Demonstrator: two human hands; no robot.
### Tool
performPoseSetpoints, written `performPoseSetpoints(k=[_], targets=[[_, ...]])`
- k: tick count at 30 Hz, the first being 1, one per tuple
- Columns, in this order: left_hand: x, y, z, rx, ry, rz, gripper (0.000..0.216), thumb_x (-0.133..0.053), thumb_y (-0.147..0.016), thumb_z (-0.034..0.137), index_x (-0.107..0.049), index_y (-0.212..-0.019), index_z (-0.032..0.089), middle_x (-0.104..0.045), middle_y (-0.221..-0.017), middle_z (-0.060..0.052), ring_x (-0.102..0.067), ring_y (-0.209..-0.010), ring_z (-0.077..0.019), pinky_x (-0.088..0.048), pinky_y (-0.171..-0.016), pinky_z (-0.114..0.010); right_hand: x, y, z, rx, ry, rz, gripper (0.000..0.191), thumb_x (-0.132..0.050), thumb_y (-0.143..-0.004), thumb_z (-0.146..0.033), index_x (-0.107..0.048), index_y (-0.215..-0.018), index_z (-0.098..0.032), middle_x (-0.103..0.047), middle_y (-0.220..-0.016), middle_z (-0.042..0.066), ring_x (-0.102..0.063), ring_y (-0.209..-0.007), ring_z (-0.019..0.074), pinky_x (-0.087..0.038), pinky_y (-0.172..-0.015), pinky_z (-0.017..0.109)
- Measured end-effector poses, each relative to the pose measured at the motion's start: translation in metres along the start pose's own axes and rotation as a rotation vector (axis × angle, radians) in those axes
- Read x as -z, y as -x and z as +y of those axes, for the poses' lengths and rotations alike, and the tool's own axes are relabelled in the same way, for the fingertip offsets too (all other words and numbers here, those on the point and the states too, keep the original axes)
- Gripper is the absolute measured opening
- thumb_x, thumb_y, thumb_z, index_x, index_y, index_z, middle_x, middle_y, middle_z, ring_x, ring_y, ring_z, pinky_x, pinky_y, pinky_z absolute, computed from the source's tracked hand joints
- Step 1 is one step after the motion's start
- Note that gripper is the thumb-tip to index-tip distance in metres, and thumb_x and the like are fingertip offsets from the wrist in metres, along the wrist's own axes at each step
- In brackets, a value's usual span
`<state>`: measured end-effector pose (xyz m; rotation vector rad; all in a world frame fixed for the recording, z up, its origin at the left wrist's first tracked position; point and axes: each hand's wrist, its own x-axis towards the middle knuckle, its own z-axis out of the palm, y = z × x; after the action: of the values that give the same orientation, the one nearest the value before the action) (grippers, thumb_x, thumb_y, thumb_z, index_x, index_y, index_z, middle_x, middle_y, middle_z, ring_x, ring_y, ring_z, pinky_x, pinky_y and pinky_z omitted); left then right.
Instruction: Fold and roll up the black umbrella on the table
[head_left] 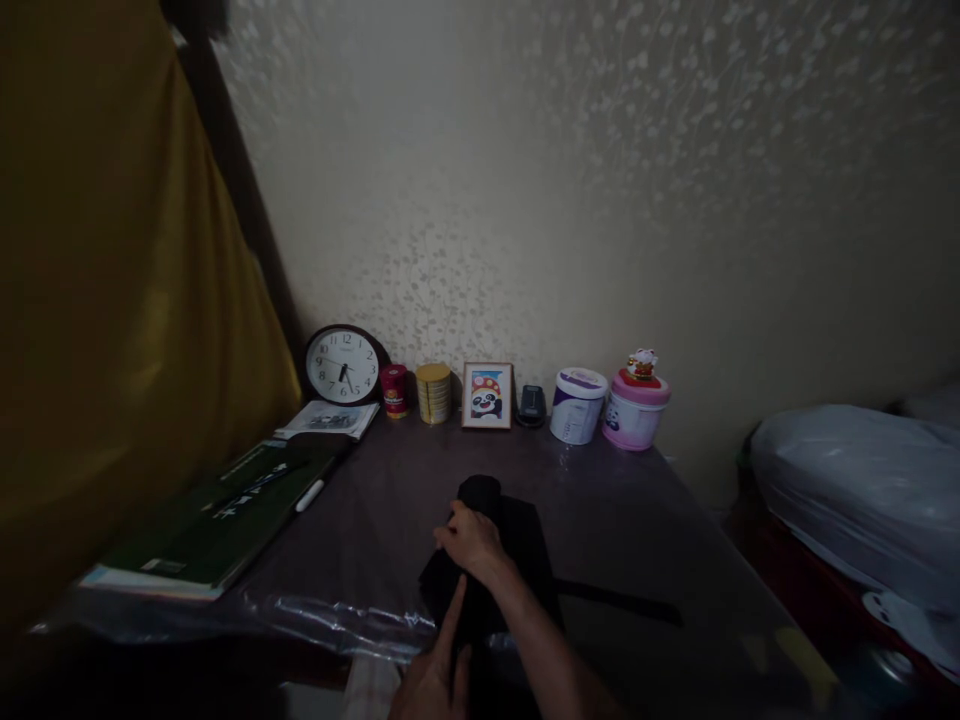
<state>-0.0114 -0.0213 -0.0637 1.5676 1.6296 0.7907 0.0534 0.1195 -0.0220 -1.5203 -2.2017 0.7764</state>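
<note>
- Squarely in the near middle of the dark brown desk [615, 500] lies a black fabric piece [529, 545]. Its far end is rolled into a thick bundle, and a thin black strap [622, 600] trails off to the right.
- The right hand [472, 545] rests on top of the fabric, just short of the rolled end. It lies knuckles up with the fingers bent down over the left edge. In the dim light I cannot tell whether they grip a fold or only press on it.
- The left hand [429, 680] sits at the near edge of the fabric, partly cut off by the frame. Its index finger is stretched out along the cloth towards the right hand, and it grasps nothing that shows.
- The fabric thus lies under the right hand and just ahead of the left.
- A clear plastic sheet [337, 612] covers the desk and wrinkles at the near edge.
- To the left lie a green book [217, 525], a white pen [309, 495] and a pale booklet [330, 418].
- Along the wall stand:
  - a round clock with a dark rim [343, 365]
  - a small red tin [394, 390]
  - a gold cylindrical tin [433, 392]
  - a framed panda picture [487, 396]
  - a small dark device [532, 405]
  - a white tub with a purple lid [577, 405]
  - a pink tub [634, 415] with a cat figurine [643, 363] on top
- A yellow curtain [112, 300] hangs at the left.
</note>
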Motion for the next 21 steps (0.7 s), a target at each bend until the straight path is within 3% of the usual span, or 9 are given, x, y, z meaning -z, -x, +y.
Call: performPoseSetpoints(k=[3, 6, 10, 15, 21], targets=[[-0.003, -0.002, -0.005, 0.040, 0.008, 0.013, 0.058, -0.034, -0.086, 0.029, -0.016, -0.140, 0.018, -0.053, -0.128, -0.006, -0.052, -0.114, -0.0157, -0.036, -0.099, -0.026, 0.002, 0.018, 0.001, 0.189, -0.081, 0.000, 0.028, -0.052, -0.078, -0.026, -0.060, -0.104, -0.023, -0.070, -0.091, 0.001, -0.063, -0.088, 0.0157, -0.043, -0.073, 0.023], [-0.008, -0.003, -0.010, 0.024, 0.049, 0.058, 0.057, -0.029, -0.087, 0.029, -0.015, -0.140, 0.014, -0.055, -0.125, -0.008, -0.046, -0.120, -0.0160, -0.032, -0.102, -0.028, 0.009, 0.040, 0.013, 0.389, -0.219, 0.098, 0.022, -0.044, -0.086, -0.028, -0.063, -0.097, -0.025, -0.068, -0.094, -0.001, -0.061, -0.089, 0.0123, -0.041, -0.081, 0.022], [-0.014, -0.004, -0.012, -0.007, 0.112, 0.118, 0.055, -0.028, -0.087, 0.026, -0.018, -0.140, 0.014, -0.055, -0.126, -0.006, -0.043, -0.123, -0.0150, -0.033, -0.102, -0.029, 0.010, 0.052, 0.040, 0.479, -0.202, 0.254, 0.025, -0.040, -0.089, -0.027, -0.064, -0.094, -0.023, -0.067, -0.097, 0.003, -0.055, -0.099, 0.0144, -0.039, -0.089, 0.029], [-0.015, -0.004, -0.015, 0.053, 0.100, 0.123, 0.056, -0.030, -0.086, 0.025, -0.017, -0.140, 0.013, -0.065, -0.111, -0.008, -0.045, -0.121, -0.0163, -0.036, -0.099, -0.029, -0.001, 0.014, 0.063, 0.567, -0.065, 0.198, 0.027, -0.037, -0.090, -0.027, -0.061, -0.105, -0.026, -0.062, -0.113, 0.001, -0.043, -0.118, 0.0158, -0.021, -0.105, 0.042], [-0.014, -0.003, -0.014, 0.069, 0.087, 0.152, 0.057, -0.032, -0.086, 0.029, -0.020, -0.140, 0.016, -0.064, -0.113, -0.007, -0.046, -0.120, -0.0173, -0.035, -0.100, -0.030, 0.009, -0.051, 0.066, 0.438, 0.099, 0.197, 0.029, -0.036, -0.091, -0.027, -0.062, -0.104, -0.024, -0.062, -0.115, 0.002, -0.043, -0.119, 0.0158, -0.022, -0.105, 0.042]])
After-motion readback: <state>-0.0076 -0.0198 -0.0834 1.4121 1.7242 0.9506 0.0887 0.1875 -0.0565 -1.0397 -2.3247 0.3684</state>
